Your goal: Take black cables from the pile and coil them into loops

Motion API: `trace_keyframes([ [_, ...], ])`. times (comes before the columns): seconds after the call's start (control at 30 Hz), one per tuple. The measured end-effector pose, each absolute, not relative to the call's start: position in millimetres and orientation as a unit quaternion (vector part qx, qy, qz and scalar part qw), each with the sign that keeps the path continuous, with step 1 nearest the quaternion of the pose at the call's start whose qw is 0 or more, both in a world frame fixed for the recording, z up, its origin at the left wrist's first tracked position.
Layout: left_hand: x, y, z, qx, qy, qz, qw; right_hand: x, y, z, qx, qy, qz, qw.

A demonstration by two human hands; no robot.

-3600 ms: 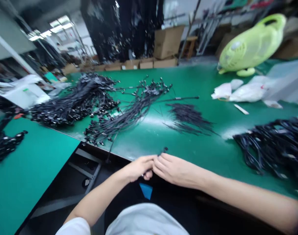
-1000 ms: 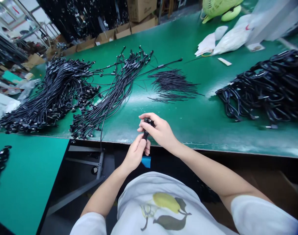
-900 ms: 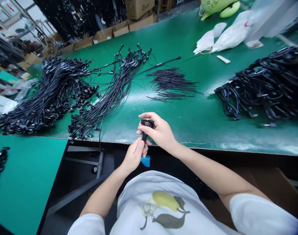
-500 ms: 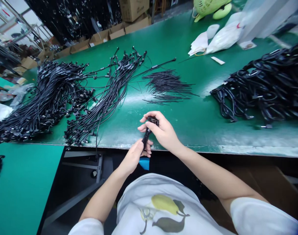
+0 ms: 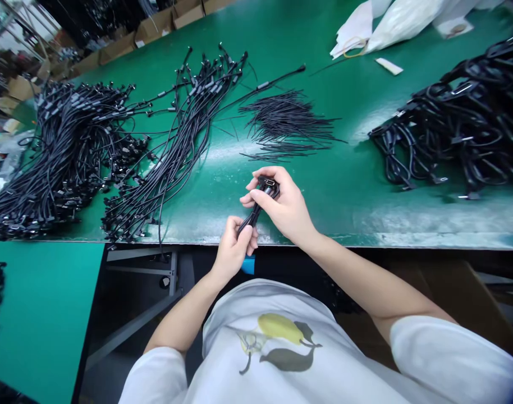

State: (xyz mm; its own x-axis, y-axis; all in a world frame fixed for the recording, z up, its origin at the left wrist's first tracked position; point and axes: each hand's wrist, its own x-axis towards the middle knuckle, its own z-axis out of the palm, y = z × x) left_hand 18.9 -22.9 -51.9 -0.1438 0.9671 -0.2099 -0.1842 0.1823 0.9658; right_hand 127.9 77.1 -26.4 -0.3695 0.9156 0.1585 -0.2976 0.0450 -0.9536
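A folded black cable [image 5: 255,212] is held over the near edge of the desk [image 5: 344,191]. Its lower end is pinched in the left grip [image 5: 233,244]; its plug end is clasped in the loosely curled right grip [image 5: 288,207]. Thin strips [image 5: 292,120] are spread at one o'clock from it, coiled cables [image 5: 462,129] heaped at two.

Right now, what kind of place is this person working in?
Probably a small factory or workshop: heaps of black cables lie on a long green table, cardboard boxes stand beyond it, and both the left hand and right hand hold a bundled cable.
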Motion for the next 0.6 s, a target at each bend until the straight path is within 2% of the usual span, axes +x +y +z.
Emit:
trace_keyframes([
  [0.37, 33, -19, -56, 0.266, 0.547, 0.627, 0.486, 122, 78, -21, -0.271, -0.524, 0.617, 0.52],
  [0.53, 39, -18, -37, 0.187, 0.526, 0.635, 0.534, 122, 79, -20, -0.242, -0.589, 0.551, 0.54],
  [0.6, 38, -23, -29, 0.192, 0.519, 0.609, 0.568, 124, 81, -20, -0.239, -0.587, 0.563, 0.531],
])
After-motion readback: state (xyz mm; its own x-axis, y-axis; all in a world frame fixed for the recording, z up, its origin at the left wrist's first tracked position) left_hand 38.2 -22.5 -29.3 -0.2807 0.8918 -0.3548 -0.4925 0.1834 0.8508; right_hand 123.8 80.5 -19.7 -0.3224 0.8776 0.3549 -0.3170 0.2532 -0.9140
